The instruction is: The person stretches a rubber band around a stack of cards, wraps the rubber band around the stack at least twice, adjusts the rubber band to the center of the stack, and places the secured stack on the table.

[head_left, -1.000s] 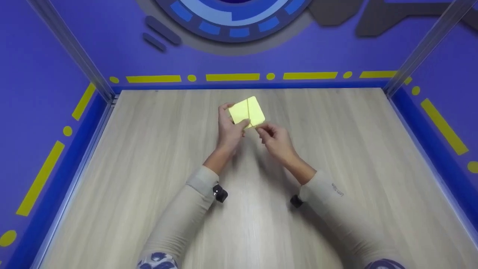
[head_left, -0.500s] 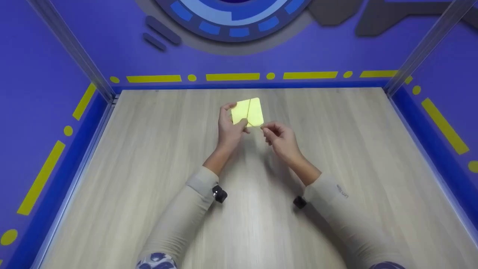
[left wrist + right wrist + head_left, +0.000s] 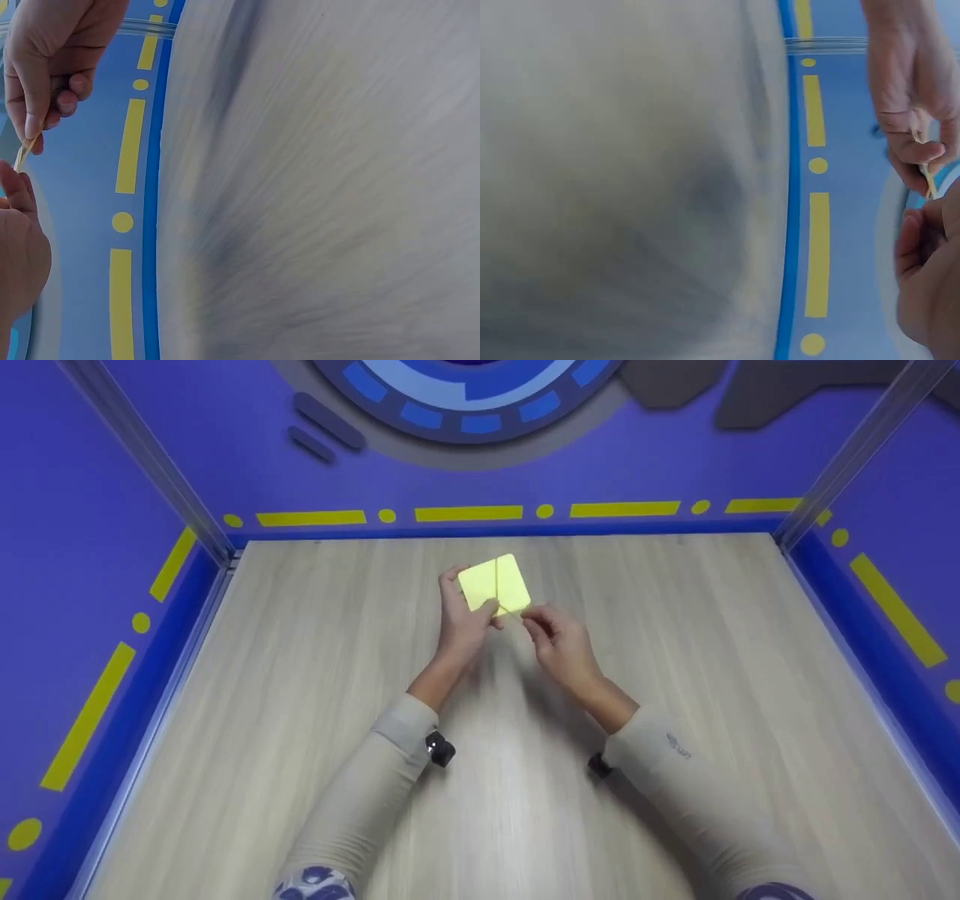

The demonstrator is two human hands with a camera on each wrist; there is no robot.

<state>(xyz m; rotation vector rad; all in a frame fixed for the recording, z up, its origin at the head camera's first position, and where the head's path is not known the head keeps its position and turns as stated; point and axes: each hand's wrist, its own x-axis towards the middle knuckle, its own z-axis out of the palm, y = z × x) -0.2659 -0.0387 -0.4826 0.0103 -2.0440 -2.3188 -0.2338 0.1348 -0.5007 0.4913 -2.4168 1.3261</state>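
A bright yellow square pad (image 3: 480,583) with rounded corners is held tilted in my left hand (image 3: 463,622), thumb on its face and fingers around its left edge. Its thickness cannot be told. A thin band (image 3: 496,574), like a rubber band, runs across the face and passes by the left thumb. My right hand (image 3: 562,643) pinches the band's free part between thumb and fingertips, just off the pad's lower right corner. In the left wrist view the band (image 3: 24,154) stretches between both hands; in the right wrist view the same short length of band (image 3: 929,182) shows.
Under the hands lies a wood-grain tabletop (image 3: 300,660). A blue panel wall (image 3: 480,484) with yellow marks stands behind it, with similar panels left and right. Metal posts (image 3: 855,457) rise at the back corners. Small black cameras (image 3: 440,749) sit at the wrists.
The pad turned slightly upright, then tilted back. My right hand moved a little right and away, then back toward the pad, still pinching the band.
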